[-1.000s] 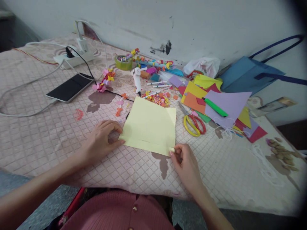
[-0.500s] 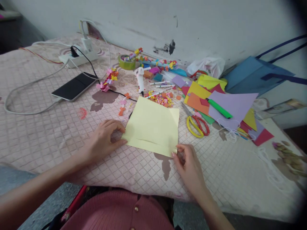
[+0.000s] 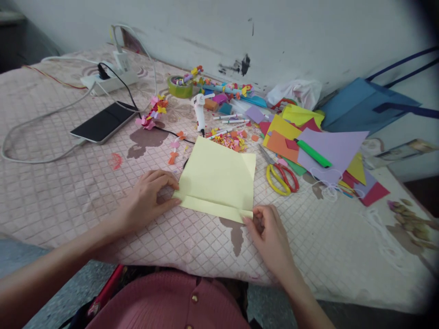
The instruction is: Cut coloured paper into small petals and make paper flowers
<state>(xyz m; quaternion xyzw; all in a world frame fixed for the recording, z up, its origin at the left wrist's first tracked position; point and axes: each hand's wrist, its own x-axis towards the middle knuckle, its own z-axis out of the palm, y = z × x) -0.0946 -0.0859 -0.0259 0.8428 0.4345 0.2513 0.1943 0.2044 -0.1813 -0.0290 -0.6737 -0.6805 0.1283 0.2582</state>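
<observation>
A pale yellow sheet of paper (image 3: 219, 176) lies on the cloth-covered table in front of me. Its near edge is turned up as a narrow strip, and its right upper corner is creased. My left hand (image 3: 149, 194) pinches the left end of that strip between thumb and fingers. At the other end, my right hand (image 3: 269, 233) grips the near right corner the same way. Scissors (image 3: 283, 176) with yellow and red handles lie just right of the sheet. Beyond its far edge stands a white glue gun (image 3: 199, 112), near a heap of small paper scraps (image 3: 231, 141).
Coloured paper sheets (image 3: 336, 146) are piled at the right, a green cutter (image 3: 313, 153) on top and white string (image 3: 331, 192) beside them. A tablet (image 3: 104, 122), power strip (image 3: 109, 81) and cables occupy the left. Tape (image 3: 180, 89) sits at the back.
The near strip of the yellow paper has lifted and folded over more sharply along a crease. Both hands keep their hold at its ends, with the right hand slightly higher.
</observation>
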